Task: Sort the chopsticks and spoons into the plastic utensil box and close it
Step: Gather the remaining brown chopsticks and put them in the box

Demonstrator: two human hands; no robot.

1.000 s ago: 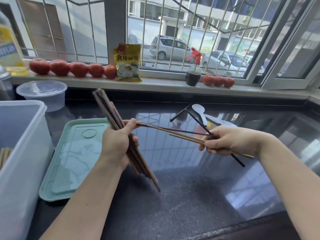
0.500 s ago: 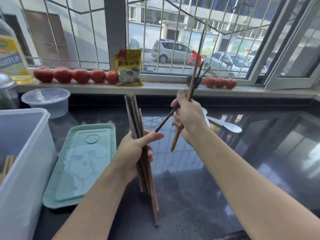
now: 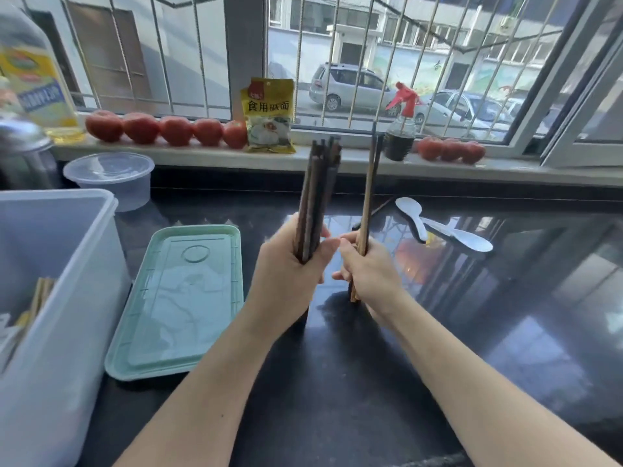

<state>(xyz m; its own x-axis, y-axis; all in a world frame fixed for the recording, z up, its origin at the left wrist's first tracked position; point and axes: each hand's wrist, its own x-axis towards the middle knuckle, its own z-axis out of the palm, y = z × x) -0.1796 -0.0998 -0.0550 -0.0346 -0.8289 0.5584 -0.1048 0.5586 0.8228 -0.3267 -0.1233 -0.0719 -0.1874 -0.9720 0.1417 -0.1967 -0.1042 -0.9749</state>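
The plastic utensil box [image 3: 50,298] stands at far left, its green lid [image 3: 182,298] flat beside it. The left hand [image 3: 290,278] grips a dark chopstick bundle [image 3: 318,187] upright; the right hand [image 3: 369,274], just beside it, clasps a few thinner chopsticks [image 3: 369,183] upright. Two white spoons [image 3: 438,227] lie behind on the counter [image 3: 505,332].

On my feed, both forearms are bare to the frame's lower edge, no sleeve showing; my left hand [image 3: 290,264] and right hand [image 3: 369,271] are bare too, with short nails
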